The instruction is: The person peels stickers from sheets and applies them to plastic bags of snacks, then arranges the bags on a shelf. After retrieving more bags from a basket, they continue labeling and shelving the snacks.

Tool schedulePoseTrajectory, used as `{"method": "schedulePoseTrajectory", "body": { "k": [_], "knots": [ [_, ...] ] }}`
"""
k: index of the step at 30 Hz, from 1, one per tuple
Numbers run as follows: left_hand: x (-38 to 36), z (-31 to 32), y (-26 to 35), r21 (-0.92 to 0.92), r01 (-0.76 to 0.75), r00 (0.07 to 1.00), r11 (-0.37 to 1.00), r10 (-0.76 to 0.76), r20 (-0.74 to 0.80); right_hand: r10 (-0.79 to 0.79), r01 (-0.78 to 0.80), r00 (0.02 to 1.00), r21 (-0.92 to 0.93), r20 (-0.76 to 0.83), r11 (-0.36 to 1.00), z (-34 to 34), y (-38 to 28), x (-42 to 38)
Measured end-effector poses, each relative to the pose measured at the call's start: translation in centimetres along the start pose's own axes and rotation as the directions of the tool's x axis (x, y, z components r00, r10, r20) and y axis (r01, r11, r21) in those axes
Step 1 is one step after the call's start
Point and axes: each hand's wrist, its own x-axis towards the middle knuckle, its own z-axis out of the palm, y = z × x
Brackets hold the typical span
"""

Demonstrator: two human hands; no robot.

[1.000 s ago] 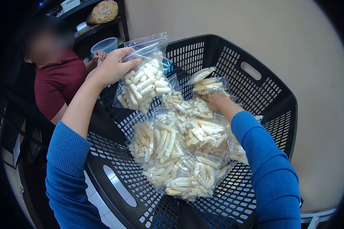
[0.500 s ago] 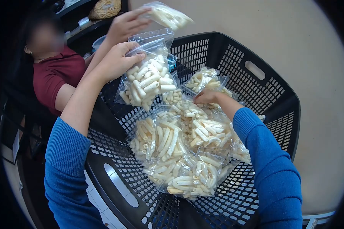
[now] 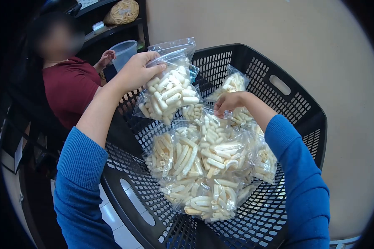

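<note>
My left hand [image 3: 143, 71] is closed on the tops of clear zip bags [image 3: 170, 91] filled with short white sticks, held above the basket's left side. More than one bag top shows between the fingers. Inside the black perforated basket [image 3: 135, 202] lies a heap of several clear bags with pale sticks. My right hand [image 3: 226, 103] pinches the top edge of one bag [image 3: 214, 129] of short pieces, which hangs upright over the heap. Another bag [image 3: 234, 82] leans against the basket's back wall, just beyond my right hand.
At the left is a person in a dark red shirt [image 3: 68, 89], with one hand near a translucent bucket [image 3: 124, 54]. Behind stands a dark shelf [image 3: 112, 30] holding a large bag of tan sticks [image 3: 122, 12]. A beige wall [image 3: 253, 20] rises behind the basket.
My right hand has lifted a bag partly out of the heap. The other person's arm has drawn back from above the basket, and the bag it held is gone from view.
</note>
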Motion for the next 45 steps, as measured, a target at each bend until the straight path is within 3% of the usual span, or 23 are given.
{"method": "schedulePoseTrajectory", "body": {
  "k": [1,2,3,4,5,7,10,12,16,18,19,21,22,24,28,31,36,38,40,43,45],
  "knots": [
    [0.5,0.0,-1.1,0.003,-0.085,0.996,0.996,0.085,-0.021,-0.118,0.099,0.992,-0.340,-0.037,0.935,0.1,-1.7,-0.6],
    [0.4,-0.1,-1.0,0.006,-0.087,0.996,0.996,0.087,-0.020,-0.120,0.099,0.992,-0.339,-0.040,0.936,0.4,-3.0,-0.8],
    [0.3,-0.1,-0.8,-0.001,-0.075,0.997,0.997,0.075,-0.015,-0.364,0.240,0.917,-0.503,-0.163,0.830,0.8,-4.2,-0.9],
    [0.2,-0.1,-0.6,-0.009,-0.062,0.998,0.998,0.062,-0.008,-0.594,0.320,0.770,-0.665,-0.232,0.675,1.4,-5.0,-0.8],
    [0.2,-0.1,-0.5,-0.008,-0.063,0.998,0.998,0.063,-0.005,-0.593,0.319,0.770,-0.663,-0.235,0.678,2.1,-5.6,-0.3],
    [0.2,-0.1,-0.5,-0.007,-0.029,1.000,1.000,0.029,-0.011,-0.833,0.157,0.454,-0.892,-0.317,0.424,3.5,-6.2,0.7],
    [0.3,0.2,-0.8,-0.001,-0.054,0.998,0.999,0.054,-0.027,-0.801,0.136,0.493,-0.879,-0.340,0.457,4.7,-5.7,2.2],
    [0.4,0.0,-0.8,0.016,-0.055,0.998,0.998,0.055,-0.008,-0.822,0.146,0.444,-0.877,-0.355,0.458,4.8,-5.0,2.8],
    [0.6,-0.2,-1.0,0.021,-0.056,0.998,0.998,0.056,0.003,-0.778,0.093,0.533,-0.891,-0.333,0.445,4.8,-4.3,2.6],
    [0.6,-0.1,-1.0,-0.004,-0.039,0.999,0.999,0.039,0.013,-0.662,0.064,0.682,-0.876,-0.312,0.478,4.9,-3.8,2.7],
    [0.6,-0.1,-0.9,-0.028,-0.021,1.000,0.999,0.022,0.020,-0.662,0.061,0.680,-0.876,-0.315,0.479,4.8,-3.7,2.7],
    [0.6,-0.1,-0.8,-0.038,-0.020,1.000,0.999,0.021,0.017,-0.820,0.019,0.516,-0.954,-0.248,0.301,4.6,-3.5,2.8],
    [0.5,-0.1,-0.8,-0.048,-0.013,1.000,0.999,0.014,0.019,-0.821,0.020,0.514,-0.954,-0.247,0.299,4.7,-3.6,3.0],
    [0.5,-0.1,-1.0,-0.050,-0.027,1.000,0.998,0.028,0.005,-0.840,0.096,0.377,-0.886,-0.390,0.454,5.3,-3.6,3.3],
    [0.2,0.1,-0.6,0.002,-0.052,0.998,0.999,0.052,-0.026,-0.739,0.077,0.478,-0.815,-0.475,0.574,6.2,-3.3,4.0],
    [0.4,0.1,-1.1,-0.003,-0.090,0.996,0.996,0.090,-0.002,-0.843,0.011,0.348,-0.898,-0.410,0.441,6.6,-2.6,4.2],
    [0.9,0.5,-2.3,0.096,-0.177,0.978,0.979,0.186,-0.098,-0.703,0.062,0.611,-0.863,-0.364,0.501,6.0,-3.2,4.5],
    [0.6,0.2,-1.4,0.182,-0.121,0.990,0.976,0.131,-0.048,-0.847,-0.050,0.424,-0.943,-0.320,0.330,6.0,-2.8,4.7],
    [0.2,0.3,-0.7,0.196,-0.106,0.991,0.975,0.120,-0.061,-0.836,-0.097,0.434,-0.940,-0.336,0.327,5.7,-3.8,3.2],
    [0.4,0.6,-1.6,0.220,-0.194,0.969,0.956,0.222,-0.111,-0.837,-0.118,0.420,-0.936,-0.350,0.332,5.0,-3.9,3.4],
    [0.7,0.7,-1.7,0.215,-0.196,0.966,0.957,0.226,-0.126,-0.890,-0.017,0.357,-0.955,-0.284,0.298,4.9,-3.7,4.0]
  ]
}}
